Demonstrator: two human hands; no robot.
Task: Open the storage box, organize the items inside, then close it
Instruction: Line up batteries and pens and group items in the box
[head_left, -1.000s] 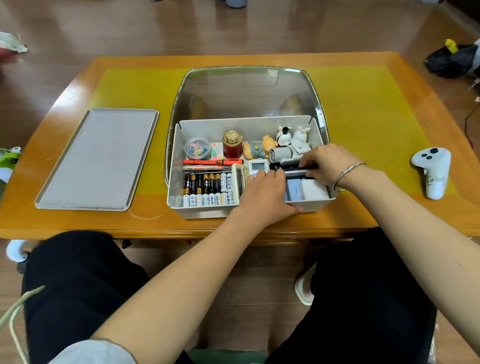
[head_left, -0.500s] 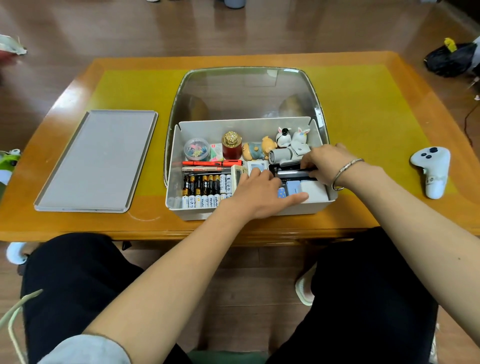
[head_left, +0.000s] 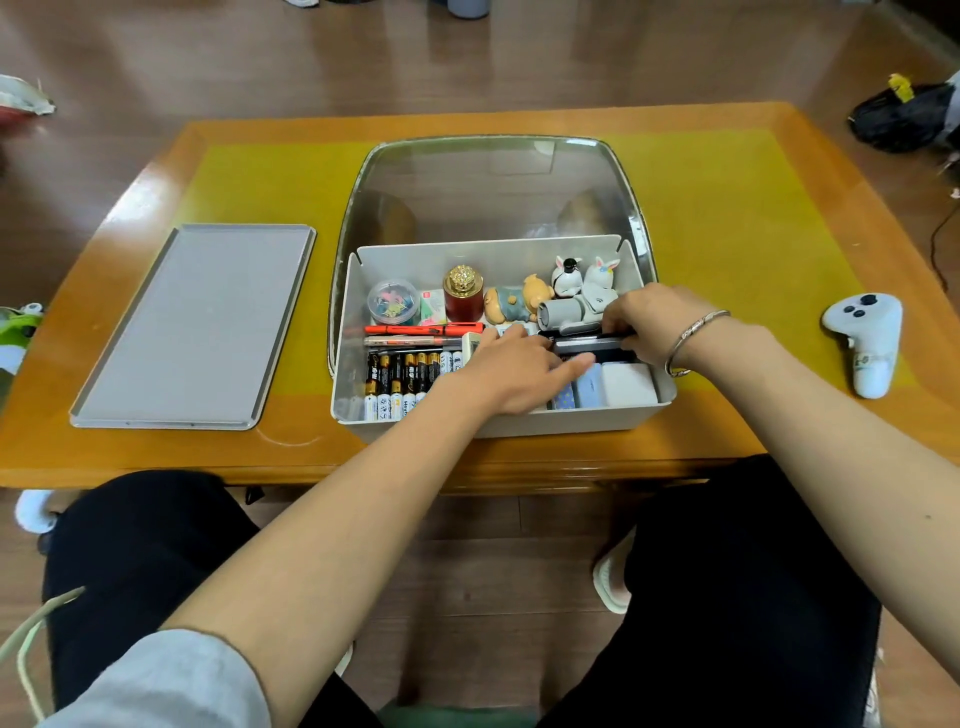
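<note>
While lid (head_left: 192, 325) lies aside, storage box (head_left: 571, 423) is open, sorting approx. done.
Black item (head_left: 592, 344) pinched by right hand (head_left: 652, 322); left hand (head_left: 519, 374) flat, fingers straight; closing left.

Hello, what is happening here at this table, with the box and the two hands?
A seated person is sorting small things inside an open storage box on the table. The right hand grips a black flat item near the box's right side, and the left hand lies over the box's middle with fingers stretched toward that item. Batteries, pens and small figurines already sit in rows. The grey lid lies on the table to the left, so the box is not yet closed.
</note>
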